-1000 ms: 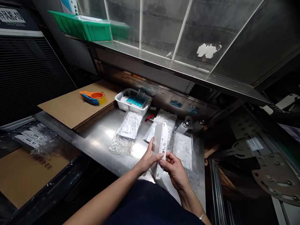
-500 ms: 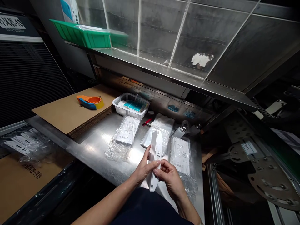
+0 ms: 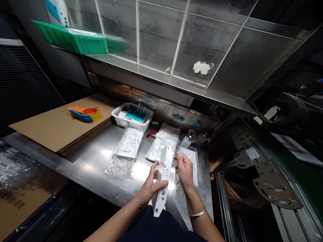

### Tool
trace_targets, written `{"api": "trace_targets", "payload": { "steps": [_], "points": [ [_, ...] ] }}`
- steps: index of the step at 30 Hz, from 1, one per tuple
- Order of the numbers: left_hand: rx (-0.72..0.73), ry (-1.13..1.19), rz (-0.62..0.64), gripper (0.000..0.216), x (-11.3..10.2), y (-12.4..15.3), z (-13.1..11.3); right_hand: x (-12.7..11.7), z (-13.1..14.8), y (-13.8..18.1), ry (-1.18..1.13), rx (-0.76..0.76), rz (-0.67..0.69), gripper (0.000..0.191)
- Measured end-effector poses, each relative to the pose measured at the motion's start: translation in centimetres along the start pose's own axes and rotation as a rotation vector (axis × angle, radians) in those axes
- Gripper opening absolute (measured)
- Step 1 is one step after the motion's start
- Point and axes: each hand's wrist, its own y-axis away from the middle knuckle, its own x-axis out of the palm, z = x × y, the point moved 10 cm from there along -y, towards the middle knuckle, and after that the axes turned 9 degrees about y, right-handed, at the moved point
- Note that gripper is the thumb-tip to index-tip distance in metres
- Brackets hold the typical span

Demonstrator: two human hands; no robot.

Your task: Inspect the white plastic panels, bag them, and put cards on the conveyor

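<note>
My left hand (image 3: pixel 150 189) grips a long white plastic panel (image 3: pixel 164 174) with small cut-outs along its narrow edge, thumb on that edge. The panel stands tilted on edge, its lower end close to my dark clothing. To its right, apart from it, my right hand (image 3: pixel 185 169) is closed in a pinch; what its fingertips hold, if anything, is too small to make out. Under and behind the right hand lies a bagged white panel (image 3: pixel 193 155). Another bagged white panel (image 3: pixel 130 143) lies on the left. A stack of clear plastic bags (image 3: pixel 165 134) is behind the held panel.
On the metal table (image 3: pixel 98 161) stand a white basket (image 3: pixel 145 126) with teal packets and a silver-capped bottle (image 3: pixel 186 141). A red tool (image 3: pixel 151 133) lies nearby. An orange-and-blue tape dispenser (image 3: pixel 84 114) rests on cardboard (image 3: pixel 47 129). A metal shelf (image 3: pixel 151 75) overhangs the back.
My right hand has left the panel and moved up and to the right. The panel has turned to show more of its slotted edge. The whole view has shifted slightly.
</note>
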Motion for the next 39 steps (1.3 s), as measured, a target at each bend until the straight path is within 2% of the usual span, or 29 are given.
{"api": "trace_targets", "payload": {
  "steps": [2, 5, 8, 12, 19, 22, 26, 30, 34, 37, 39],
  "points": [
    [-0.006, -0.009, -0.014, 0.093, -0.2, 0.2, 0.0, -1.1, -1.9, -0.6, -0.132, 0.069, -0.065, 0.031],
    [-0.016, -0.001, -0.043, 0.092, -0.4, 0.5, 0.2, -1.7, -3.7, -1.1, -0.283, 0.13, -0.084, 0.022],
    [-0.02, 0.007, -0.028, 0.09, -0.1, 0.5, 0.3, -1.3, -4.4, -0.7, -0.37, 0.218, -0.045, 0.04],
    [-0.049, 0.003, 0.002, 0.09, 0.1, 0.3, 0.6, 0.6, -3.6, 0.7, -0.386, 0.307, 0.108, 0.032],
    [-0.007, -0.094, -0.004, 0.101, -0.2, 0.5, 1.1, 3.5, -1.1, 2.2, -0.232, 0.239, 0.33, 0.03],
    [-0.069, -0.067, -0.026, 0.103, -0.6, 0.7, 2.2, 4.1, -0.7, 3.0, -0.229, 0.226, 0.389, 0.028],
    [-0.084, -0.018, 0.023, 0.105, -0.3, 0.8, 2.3, 4.0, 0.1, 3.9, -0.172, 0.187, 0.443, 0.032],
    [-0.08, -0.007, 0.046, 0.107, 0.1, 0.7, 2.2, 3.8, -0.3, 4.0, -0.178, 0.231, 0.421, 0.033],
    [-0.062, -0.047, 0.06, 0.108, 0.2, 0.7, 2.2, 3.0, -1.0, 3.4, -0.107, 0.209, 0.292, 0.024],
    [0.0, -0.131, 0.08, 0.108, 0.0, 0.4, 1.7, 1.5, -0.8, 2.9, 0.072, 0.143, 0.152, 0.036],
    [0.096, -0.22, 0.075, 0.111, -0.3, 0.2, 0.8, 1.2, -0.1, 2.8, 0.146, 0.087, 0.15, 0.04]
  ]
}}
